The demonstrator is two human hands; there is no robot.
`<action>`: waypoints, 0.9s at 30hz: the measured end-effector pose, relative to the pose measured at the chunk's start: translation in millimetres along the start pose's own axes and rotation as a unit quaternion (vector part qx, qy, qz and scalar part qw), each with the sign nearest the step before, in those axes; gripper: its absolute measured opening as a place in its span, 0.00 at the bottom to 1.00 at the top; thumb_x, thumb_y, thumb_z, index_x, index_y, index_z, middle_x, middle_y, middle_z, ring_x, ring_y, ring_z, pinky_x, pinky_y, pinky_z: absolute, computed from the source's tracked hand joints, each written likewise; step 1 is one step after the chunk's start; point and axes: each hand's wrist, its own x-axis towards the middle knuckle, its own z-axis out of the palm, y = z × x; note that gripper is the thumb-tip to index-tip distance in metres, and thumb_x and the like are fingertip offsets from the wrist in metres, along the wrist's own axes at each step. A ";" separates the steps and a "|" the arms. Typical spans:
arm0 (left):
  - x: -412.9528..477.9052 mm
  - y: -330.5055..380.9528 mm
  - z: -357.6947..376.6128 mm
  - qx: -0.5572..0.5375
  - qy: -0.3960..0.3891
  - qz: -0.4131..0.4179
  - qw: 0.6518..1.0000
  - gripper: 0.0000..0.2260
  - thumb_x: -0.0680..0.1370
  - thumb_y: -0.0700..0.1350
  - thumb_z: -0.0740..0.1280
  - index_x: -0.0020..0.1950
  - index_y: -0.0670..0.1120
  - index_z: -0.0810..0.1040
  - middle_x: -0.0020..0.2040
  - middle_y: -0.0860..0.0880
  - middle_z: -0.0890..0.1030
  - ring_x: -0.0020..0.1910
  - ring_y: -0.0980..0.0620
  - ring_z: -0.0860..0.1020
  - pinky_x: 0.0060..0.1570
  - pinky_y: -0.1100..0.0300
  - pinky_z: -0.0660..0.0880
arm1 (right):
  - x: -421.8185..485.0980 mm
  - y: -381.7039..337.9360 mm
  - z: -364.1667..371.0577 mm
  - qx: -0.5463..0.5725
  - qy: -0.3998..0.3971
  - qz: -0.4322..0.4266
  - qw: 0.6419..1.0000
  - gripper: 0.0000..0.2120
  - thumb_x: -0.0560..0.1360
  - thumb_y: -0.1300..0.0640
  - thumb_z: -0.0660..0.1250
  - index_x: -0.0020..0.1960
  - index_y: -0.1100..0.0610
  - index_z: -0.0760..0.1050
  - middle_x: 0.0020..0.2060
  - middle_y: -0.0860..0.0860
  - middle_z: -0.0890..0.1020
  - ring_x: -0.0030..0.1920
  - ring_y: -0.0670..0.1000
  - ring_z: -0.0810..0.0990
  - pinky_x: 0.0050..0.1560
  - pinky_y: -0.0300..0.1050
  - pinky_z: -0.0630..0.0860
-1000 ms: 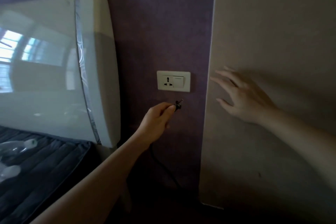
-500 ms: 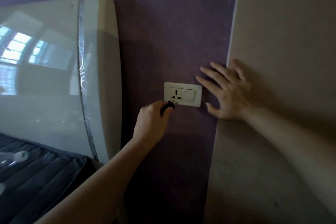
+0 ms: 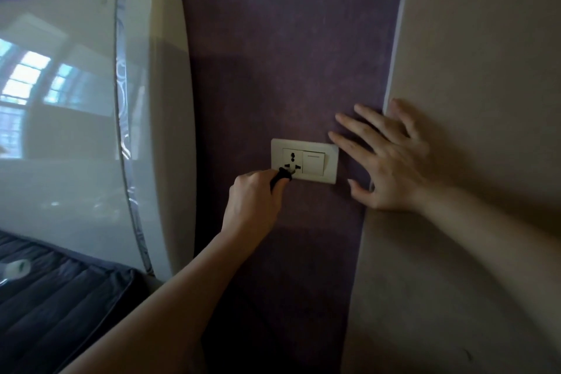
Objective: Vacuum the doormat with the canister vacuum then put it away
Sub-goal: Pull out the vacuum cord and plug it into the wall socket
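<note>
from the head view, the left hand (image 3: 253, 206) pinches the small black plug (image 3: 280, 177) at the cream wall socket (image 3: 304, 161), prongs not yet in. the right hand (image 3: 391, 161) lies spread flat on the purple wall (image 3: 288, 55). vacuum and doormat are not seen; the cleaning seems not yet started.

1. The headboard (image 3: 76, 136) is finished in glossy cream lacquer, in which a window is mirrored.
2. A shiny silver patterned trim strip (image 3: 121, 118) is set into it.
3. The purple wall (image 3: 273, 55) is seen as matt and faintly mottled.
4. The socket plate (image 3: 304, 161) is made of smooth cream plastic.
5. The plug (image 3: 280, 177) is of black plastic.
6. The mattress (image 3: 51, 307) is covered in dark quilted cloth.
</note>
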 end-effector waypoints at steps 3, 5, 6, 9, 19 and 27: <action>1.3 2.3 -0.7 0.013 -0.002 -0.007 1.000 0.09 0.80 0.50 0.67 0.51 0.47 0.85 0.41 0.51 0.85 0.36 0.52 0.80 0.39 0.52 0.79 | 0.6 0.9 0.1 -0.002 0.002 -0.003 1.000 0.36 0.71 0.38 0.61 0.76 0.51 0.68 0.77 0.53 0.66 0.78 0.57 0.61 0.77 0.61 0.42; 0.8 2.8 -0.3 0.015 -0.002 -0.012 1.000 0.10 0.80 0.50 0.67 0.51 0.47 0.85 0.40 0.51 0.84 0.35 0.53 0.80 0.38 0.51 0.79 | 0.1 0.4 0.7 -0.008 0.003 -0.004 1.000 0.36 0.71 0.38 0.61 0.76 0.51 0.68 0.77 0.53 0.66 0.78 0.57 0.61 0.77 0.60 0.41; 0.5 2.7 0.0 0.014 -0.002 -0.016 1.000 0.10 0.80 0.50 0.66 0.51 0.47 0.85 0.41 0.51 0.84 0.35 0.53 0.80 0.38 0.52 0.80 | -0.2 0.2 1.3 -0.009 0.003 -0.005 1.000 0.36 0.71 0.38 0.60 0.77 0.51 0.68 0.77 0.53 0.66 0.78 0.57 0.61 0.78 0.60 0.41; 0.9 2.5 -0.2 0.007 0.001 -0.022 1.000 0.10 0.80 0.50 0.67 0.50 0.48 0.85 0.40 0.52 0.84 0.34 0.55 0.79 0.37 0.55 0.79 | -0.8 0.7 2.5 -0.008 0.006 -0.006 1.000 0.36 0.72 0.38 0.61 0.77 0.51 0.67 0.77 0.53 0.66 0.78 0.57 0.61 0.78 0.59 0.40; 10.4 8.6 2.3 0.045 -0.026 -0.030 0.998 0.12 0.80 0.51 0.66 0.47 0.45 0.84 0.38 0.50 0.83 0.33 0.55 0.76 0.32 0.65 0.72 | -0.8 -0.2 6.8 -0.009 0.020 -0.008 1.000 0.34 0.73 0.38 0.61 0.76 0.49 0.68 0.77 0.54 0.67 0.78 0.58 0.62 0.77 0.64 0.46; 18.1 11.3 6.9 0.074 -0.035 -0.023 0.996 0.13 0.80 0.51 0.66 0.47 0.43 0.84 0.39 0.48 0.83 0.34 0.53 0.78 0.31 0.66 0.70 | -0.9 1.2 13.6 -0.007 0.033 -0.004 0.999 0.33 0.74 0.37 0.59 0.76 0.49 0.68 0.77 0.54 0.67 0.77 0.59 0.62 0.75 0.64 0.47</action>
